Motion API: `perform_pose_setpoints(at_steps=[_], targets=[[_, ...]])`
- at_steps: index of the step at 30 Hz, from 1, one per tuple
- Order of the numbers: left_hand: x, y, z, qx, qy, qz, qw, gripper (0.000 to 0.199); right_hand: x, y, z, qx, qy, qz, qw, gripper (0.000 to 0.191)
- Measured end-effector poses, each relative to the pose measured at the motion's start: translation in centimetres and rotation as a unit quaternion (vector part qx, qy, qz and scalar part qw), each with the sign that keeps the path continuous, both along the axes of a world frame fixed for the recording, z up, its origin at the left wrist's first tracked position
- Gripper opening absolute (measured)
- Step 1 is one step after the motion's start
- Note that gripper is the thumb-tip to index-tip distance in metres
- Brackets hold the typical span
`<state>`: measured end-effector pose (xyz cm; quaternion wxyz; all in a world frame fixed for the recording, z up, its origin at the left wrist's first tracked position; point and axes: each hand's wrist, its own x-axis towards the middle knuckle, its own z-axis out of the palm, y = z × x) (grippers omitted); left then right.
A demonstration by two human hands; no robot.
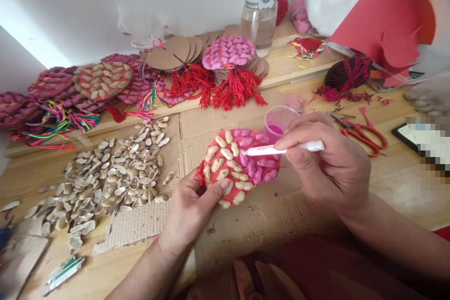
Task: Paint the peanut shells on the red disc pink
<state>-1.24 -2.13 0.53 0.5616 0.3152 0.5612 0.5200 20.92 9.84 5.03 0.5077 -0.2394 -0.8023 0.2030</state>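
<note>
Head view. One red disc (229,152), tasselled at its left edge, held up above a cardboard sheet (195,133); its face carries peanut shells, those at the upper right coloured pink, the remainder plain. One left hand (195,204): thumb pressed on the disc's near face, fingers behind, clamped on its lower left edge. One right hand (332,164): thumb and fingers pinched together on a slim white brush (269,150), its tip among the shells where pink meets plain; it seems to touch one, though pink against pink blurs the contact. One clear cup (281,117) of pink liquid, just beyond the disc. One heap of loose shells (131,173), to the left. One pair of orange-handled scissors (367,136), right of the right hand. One lidded bottle (259,18), at the back.
</note>
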Motion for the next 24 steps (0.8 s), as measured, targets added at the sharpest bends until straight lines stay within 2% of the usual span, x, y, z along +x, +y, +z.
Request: perform_pose_setpoints(at_steps=[9,11,14,17,20,24], targets=[[0.0,0.3,0.2,0.010,0.054,0.029,0.998,0.030,0.0,0.1,0.1,0.009,0.003,0.007,1.000,0.009],[-0.1,0.4,0.1,0.011,0.070,0.033,0.997,0.032,0.3,0.2,0.5,0.010,0.031,-0.024,0.999,0.008],[-0.2,0.5,-0.2,0.009,0.101,0.063,0.993,0.037,1.0,0.6,1.9,0.007,0.048,-0.133,0.990,0.009],[-0.5,0.7,-0.8,0.019,0.107,0.068,0.992,0.040,1.7,1.7,3.7,0.010,-0.065,-0.219,0.973,0.012],[-0.6,0.8,-1.1,0.032,0.095,0.073,0.992,0.038,1.9,3.1,4.3,0.045,-0.144,-0.226,0.962,0.017],[-0.5,0.9,-0.8,0.015,0.104,0.094,0.990,0.036,1.1,4.3,3.1,-0.016,-0.277,-0.195,0.941,0.013]])
